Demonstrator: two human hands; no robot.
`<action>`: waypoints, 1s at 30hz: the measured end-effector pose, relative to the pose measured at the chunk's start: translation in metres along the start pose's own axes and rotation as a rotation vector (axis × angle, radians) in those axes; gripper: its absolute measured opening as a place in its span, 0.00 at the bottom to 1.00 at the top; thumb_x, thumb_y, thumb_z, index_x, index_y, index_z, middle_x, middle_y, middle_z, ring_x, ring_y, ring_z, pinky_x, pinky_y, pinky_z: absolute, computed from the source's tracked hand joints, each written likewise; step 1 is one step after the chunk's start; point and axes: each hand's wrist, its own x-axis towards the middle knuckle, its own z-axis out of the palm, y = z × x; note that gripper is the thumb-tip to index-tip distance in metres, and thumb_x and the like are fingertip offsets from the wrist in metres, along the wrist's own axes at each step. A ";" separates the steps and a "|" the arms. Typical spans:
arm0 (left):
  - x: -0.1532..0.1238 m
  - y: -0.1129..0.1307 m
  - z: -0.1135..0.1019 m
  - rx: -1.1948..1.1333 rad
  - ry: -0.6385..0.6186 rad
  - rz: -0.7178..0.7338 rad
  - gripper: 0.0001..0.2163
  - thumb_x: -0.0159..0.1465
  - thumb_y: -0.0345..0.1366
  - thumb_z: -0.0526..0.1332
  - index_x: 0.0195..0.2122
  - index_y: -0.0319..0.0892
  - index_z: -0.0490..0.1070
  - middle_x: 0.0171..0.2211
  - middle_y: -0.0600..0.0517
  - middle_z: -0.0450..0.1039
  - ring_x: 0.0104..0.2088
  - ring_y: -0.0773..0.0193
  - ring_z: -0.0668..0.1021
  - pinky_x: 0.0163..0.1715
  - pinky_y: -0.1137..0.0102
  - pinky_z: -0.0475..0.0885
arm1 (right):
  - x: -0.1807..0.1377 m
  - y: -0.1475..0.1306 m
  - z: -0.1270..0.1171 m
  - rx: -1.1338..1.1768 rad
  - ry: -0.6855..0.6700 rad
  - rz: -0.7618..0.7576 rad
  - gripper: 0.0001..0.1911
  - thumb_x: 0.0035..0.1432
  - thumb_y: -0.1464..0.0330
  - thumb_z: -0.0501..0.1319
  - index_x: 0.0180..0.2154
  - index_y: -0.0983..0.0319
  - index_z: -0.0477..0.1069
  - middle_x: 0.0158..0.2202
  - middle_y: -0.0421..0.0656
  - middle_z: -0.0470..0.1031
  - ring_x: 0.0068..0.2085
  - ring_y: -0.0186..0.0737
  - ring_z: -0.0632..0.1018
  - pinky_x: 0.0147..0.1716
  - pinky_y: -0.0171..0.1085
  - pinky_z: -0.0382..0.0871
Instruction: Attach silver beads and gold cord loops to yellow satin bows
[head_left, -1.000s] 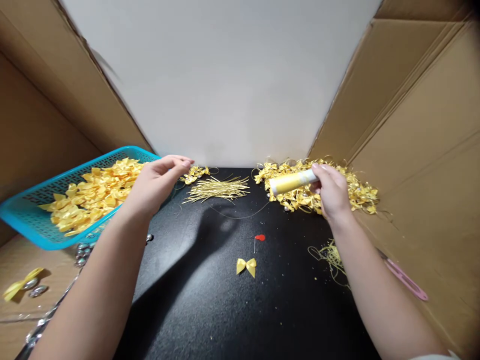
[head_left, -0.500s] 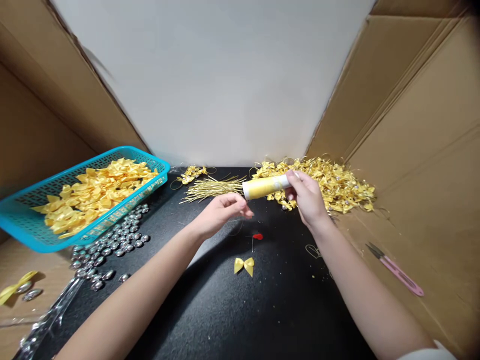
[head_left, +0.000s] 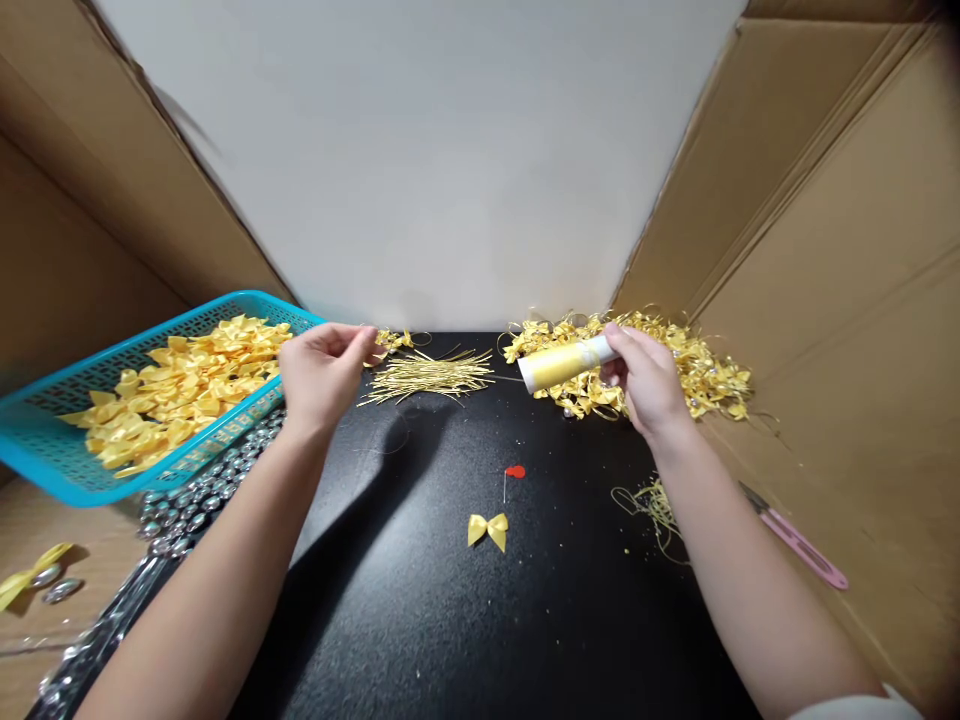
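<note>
My right hand holds a spool of yellow thread by its white end, tilted above the black work surface. Off to the left, my left hand is raised with thumb and forefinger pinched together beside the basket's corner. Whatever lies in that pinch is too fine to make out. Between the hands, a bundle of gold cords rests on the surface. Nearer to me lie a small yellow ribbon bow and a needle with a red threader-like tab.
A blue basket of yellow bows stands at left, silver beads beside it. Finished-looking bows with gold loops form a pile at back right. Thread scraps and pink-handled snips lie at right. Cardboard walls flank the surface.
My left hand has moved left and up, away from the spool's end. My right hand has shifted slightly right with the spool. The bow and needle stay put.
</note>
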 end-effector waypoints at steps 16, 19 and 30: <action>0.014 -0.002 -0.027 0.492 -0.646 0.127 0.23 0.48 0.50 0.70 0.44 0.46 0.79 0.53 0.45 0.74 0.55 0.48 0.74 0.52 0.60 0.69 | -0.001 0.004 0.001 -0.025 0.116 -0.087 0.17 0.51 0.54 0.64 0.24 0.60 0.66 0.21 0.36 0.58 0.21 0.29 0.60 0.17 0.31 0.52; -0.009 0.013 -0.007 0.255 -0.695 0.204 0.28 0.54 0.51 0.66 0.54 0.48 0.71 0.62 0.46 0.65 0.61 0.51 0.68 0.60 0.57 0.63 | -0.006 0.003 0.009 0.021 0.090 -0.064 0.18 0.49 0.53 0.66 0.25 0.60 0.67 0.21 0.36 0.58 0.21 0.29 0.60 0.17 0.31 0.52; -0.058 0.025 0.042 -0.141 -0.803 -0.054 0.16 0.61 0.48 0.58 0.30 0.41 0.77 0.21 0.53 0.71 0.25 0.66 0.73 0.29 0.71 0.68 | -0.015 0.006 0.023 0.016 -0.008 -0.028 0.21 0.48 0.50 0.67 0.26 0.61 0.69 0.19 0.35 0.59 0.21 0.29 0.62 0.17 0.31 0.53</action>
